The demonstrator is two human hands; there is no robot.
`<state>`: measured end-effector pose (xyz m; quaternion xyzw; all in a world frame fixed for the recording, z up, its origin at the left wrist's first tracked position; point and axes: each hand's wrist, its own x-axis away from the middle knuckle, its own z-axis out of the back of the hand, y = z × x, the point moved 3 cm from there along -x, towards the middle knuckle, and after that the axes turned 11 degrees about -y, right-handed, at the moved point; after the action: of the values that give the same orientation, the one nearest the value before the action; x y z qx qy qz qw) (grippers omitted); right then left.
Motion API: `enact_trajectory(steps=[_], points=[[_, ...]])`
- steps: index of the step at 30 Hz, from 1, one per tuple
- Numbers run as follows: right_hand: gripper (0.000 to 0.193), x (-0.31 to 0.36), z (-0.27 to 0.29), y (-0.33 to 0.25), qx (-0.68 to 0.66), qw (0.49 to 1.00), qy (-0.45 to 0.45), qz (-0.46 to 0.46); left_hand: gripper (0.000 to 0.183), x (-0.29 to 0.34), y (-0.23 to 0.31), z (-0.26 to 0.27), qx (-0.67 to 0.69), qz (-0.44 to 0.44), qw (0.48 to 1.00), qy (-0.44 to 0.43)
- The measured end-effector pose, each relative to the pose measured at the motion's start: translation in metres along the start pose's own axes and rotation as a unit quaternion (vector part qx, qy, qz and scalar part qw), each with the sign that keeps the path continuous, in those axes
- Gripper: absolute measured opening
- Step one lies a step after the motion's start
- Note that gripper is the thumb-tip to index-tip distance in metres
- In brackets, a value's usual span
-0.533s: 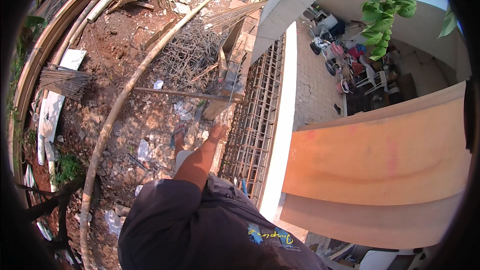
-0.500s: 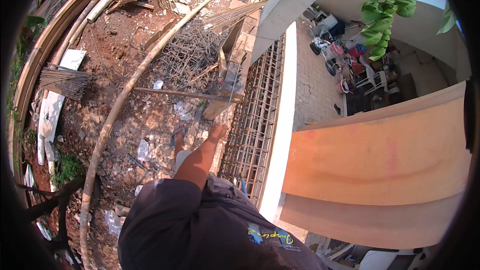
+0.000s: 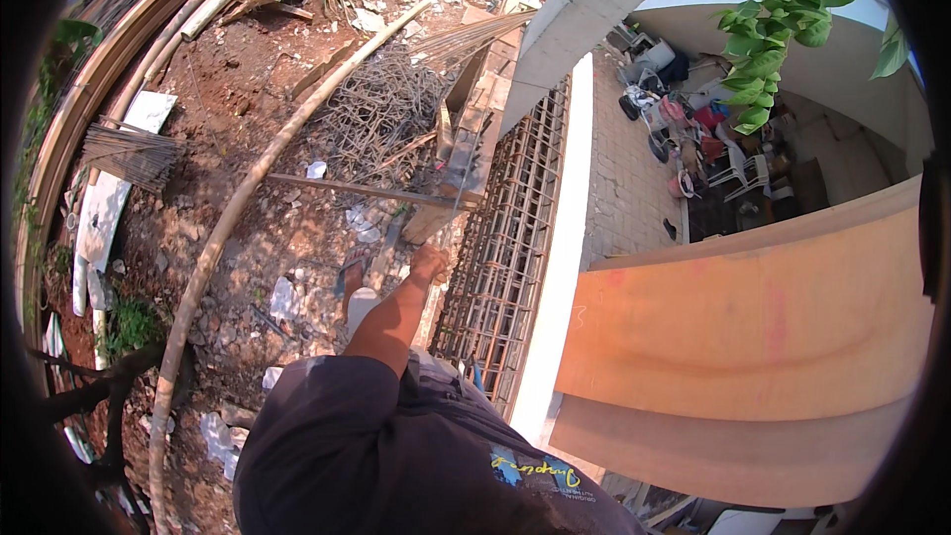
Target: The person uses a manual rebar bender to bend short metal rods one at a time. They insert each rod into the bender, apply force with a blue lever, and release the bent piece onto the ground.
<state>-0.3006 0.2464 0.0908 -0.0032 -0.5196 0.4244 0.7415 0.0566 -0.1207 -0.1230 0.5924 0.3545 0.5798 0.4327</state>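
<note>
At the far left we see curved pipes (image 3: 59, 129) along the rim, then a bundle of thin rods (image 3: 129, 154) lying on red earth beside a white board (image 3: 104, 213). A long bamboo pole (image 3: 223, 238) runs from the lower left up toward the top middle, crossing rubble and scraps of paper. Right of it lies a tangled heap of bent wire (image 3: 381, 114), with a thin straight bar (image 3: 367, 188) across its lower edge.

Our one visible hand (image 3: 428, 263), most likely the left, reaches out from a dark sleeve to the near end of a rebar cage (image 3: 500, 228) that lies flat along a white wall edge (image 3: 560, 248). The hand looks curled at the cage's left rail, near a plank (image 3: 466, 154); we cannot tell whether it grips anything. Our other hand is out of sight.

Further right sits a paved yard with chairs (image 3: 733, 173) and small bikes (image 3: 654, 124), green leaves (image 3: 768, 20) above, and a broad orange panel (image 3: 753, 327) below.
</note>
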Motion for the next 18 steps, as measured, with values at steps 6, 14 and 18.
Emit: enact_trajectory(steps=[6,14,18], points=[[0.045,0.008,0.010,0.019,0.007,1.000,0.019,-0.018,0.040,0.052,0.031,-0.030,0.226,-0.007,0.971,-0.074],[0.044,-0.019,0.008,0.014,0.033,0.998,0.044,-0.018,0.044,0.076,0.098,-0.031,0.243,0.087,0.965,-0.052],[0.035,0.001,0.003,-0.043,-0.118,0.991,0.052,0.033,0.052,0.074,0.094,-0.021,0.196,0.131,0.964,-0.120]])
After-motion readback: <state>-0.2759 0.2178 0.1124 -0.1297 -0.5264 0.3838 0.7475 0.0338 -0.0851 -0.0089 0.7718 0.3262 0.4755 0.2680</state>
